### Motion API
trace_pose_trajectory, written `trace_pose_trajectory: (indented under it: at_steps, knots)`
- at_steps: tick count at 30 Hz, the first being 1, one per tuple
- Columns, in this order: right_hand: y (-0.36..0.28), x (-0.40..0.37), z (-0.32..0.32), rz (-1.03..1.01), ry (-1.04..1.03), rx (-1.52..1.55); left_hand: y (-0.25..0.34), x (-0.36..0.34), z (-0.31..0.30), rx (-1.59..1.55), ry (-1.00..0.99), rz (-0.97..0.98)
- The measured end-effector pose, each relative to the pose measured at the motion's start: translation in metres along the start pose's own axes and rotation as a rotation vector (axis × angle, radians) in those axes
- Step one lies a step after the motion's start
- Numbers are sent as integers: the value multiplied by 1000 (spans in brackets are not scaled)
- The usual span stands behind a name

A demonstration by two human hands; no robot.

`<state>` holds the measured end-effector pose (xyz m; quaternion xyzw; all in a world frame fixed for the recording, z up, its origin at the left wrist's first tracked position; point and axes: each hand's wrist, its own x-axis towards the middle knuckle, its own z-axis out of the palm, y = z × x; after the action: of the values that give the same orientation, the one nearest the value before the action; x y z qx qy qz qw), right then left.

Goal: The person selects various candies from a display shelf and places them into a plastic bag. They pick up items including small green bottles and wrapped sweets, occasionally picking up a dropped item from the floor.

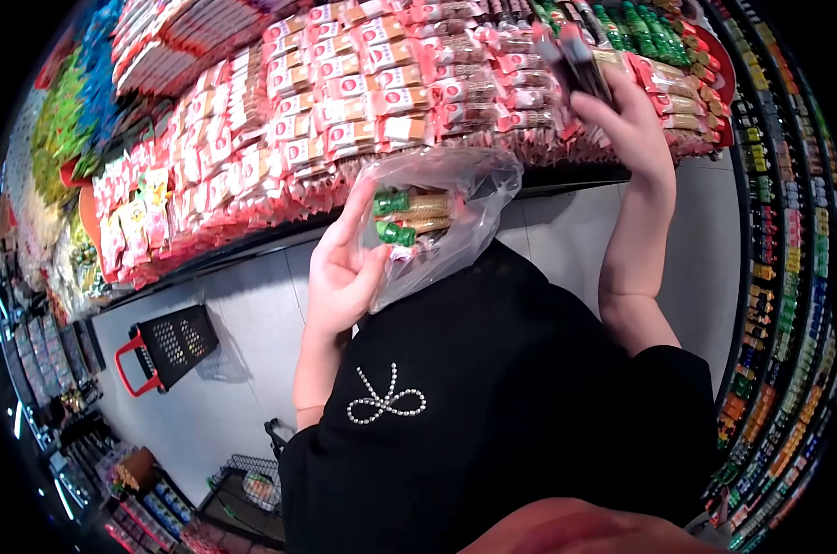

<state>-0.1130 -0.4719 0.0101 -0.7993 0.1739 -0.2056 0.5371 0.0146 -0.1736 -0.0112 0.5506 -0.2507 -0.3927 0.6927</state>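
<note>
My left hand (345, 277) holds a clear plastic bag (483, 185) by its edge, with the thumb and fingers around the rim. Inside the bag lie several small packets with green ends (395, 231) and tan-coloured parts. At the upper right, my right hand (617, 111) is closed on dark, bottle-shaped packets (580, 69) with reddish tops, held over the display. Beneath and beside it, rows of red-and-white wrapped packets (382, 83) fill the shelf. Green bottle-shaped packets (645, 32) lie just right of my right hand.
A black basket with a red handle (180, 346) stands on the tiled floor (262, 295) at the left. A wire cart (252, 485) is at the lower left. Tall stocked shelves (788, 231) curve along the right. Green and blue packets (86, 92) lie at the far left.
</note>
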Motion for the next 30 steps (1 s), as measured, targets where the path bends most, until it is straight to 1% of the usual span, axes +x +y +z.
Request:
trace_pose_trajectory:
  at_steps: [1,2,4,6,7,8,10,11,12,14,15,16,17,18,20,22,24,25,26,28,29,30]
  knots:
    - [-18,-16,11,89,-143,203,-11,2,-5,95,-37,99]
    - [-18,-27,18,150,-229,240,-9,1,-5,94,-25,95]
    - [-1,-33,32,-89,-455,8,-1,0,-1,-13,-19,4]
    - [-7,-32,59,-60,-614,-139,-3,0,-4,-34,-39,1]
    - [-4,-32,75,-75,-629,-147,-4,2,-2,-14,-22,31]
    - [2,-30,91,-145,-652,-224,-5,2,1,7,-5,61]
    - [17,-30,124,-181,-673,-282,-4,2,1,-3,4,45]
    - [30,-32,139,-246,-657,-283,-7,1,-4,-1,-29,40]
    - [34,-30,150,-195,-735,-346,-8,1,-6,0,-62,35]
    - [48,-35,174,-261,-626,-414,-5,-2,-6,-28,-56,0]
    - [49,-35,182,-261,-625,-415,-4,-2,-6,-56,-51,-34]
    - [49,-36,188,-221,-600,-434,-5,-2,-6,-56,-55,-32]
    - [50,-36,192,-179,-575,-454,-7,-2,-7,-5,-59,17]
    - [51,-36,194,-178,-570,-458,-8,0,-7,46,-65,67]
    - [52,-36,197,-127,-515,-526,-7,-1,-6,32,-73,58]
    - [55,-38,200,-74,-471,-516,-5,-1,-6,19,-82,53]
    - [59,-43,197,-141,-388,-518,-3,0,-7,108,-80,94]
    - [41,-39,188,-15,-516,-543,-5,1,-8,169,-78,141]
    - [36,-40,182,-13,-511,-546,-5,0,-7,168,-84,143]
    - [35,-44,169,-36,-603,-559,-4,-1,-4,51,5,88]
    - [35,-49,163,-3,-624,-559,-3,1,-4,49,-4,99]
    - [35,-52,153,-35,-667,-540,-3,1,-4,71,3,96]
